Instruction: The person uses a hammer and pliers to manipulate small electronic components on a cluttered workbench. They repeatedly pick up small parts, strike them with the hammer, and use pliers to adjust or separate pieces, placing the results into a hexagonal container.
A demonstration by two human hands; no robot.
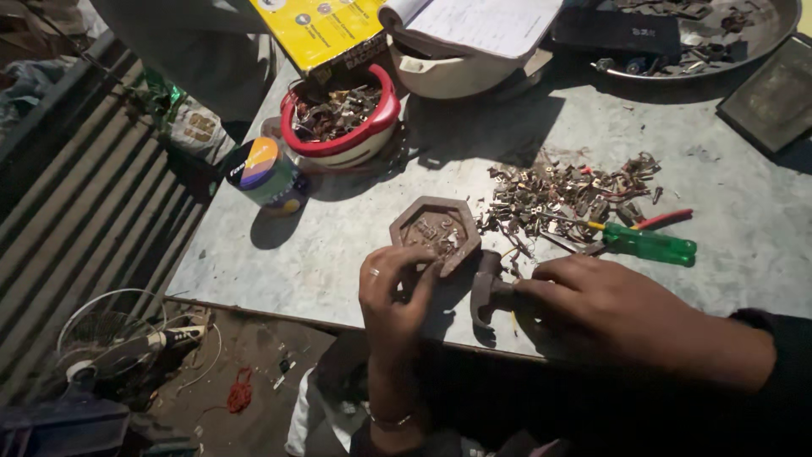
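Note:
My left hand (396, 292) rests at the near side of a brown hexagonal tray (436, 230), with the fingers curled against its rim and a ring on one finger. Small metal bits lie inside the tray. My right hand (609, 309) is closed around the handle of a small hammer whose dark metal head (485, 288) points down at the table beside the tray. A pile of small metal scraps (562, 199) lies just beyond the hammer on the grey tabletop (338, 245).
A green-handled screwdriver (647, 244) and a red-handled tool (664, 219) lie right of the pile. A red-rimmed bowl of scraps (342, 118), a round tin (264, 173), a yellow box (326, 30), a white bowl under an open notebook (474, 34), and a metal plate (719, 38) stand farther back. A fan (110, 338) lies on the floor at left.

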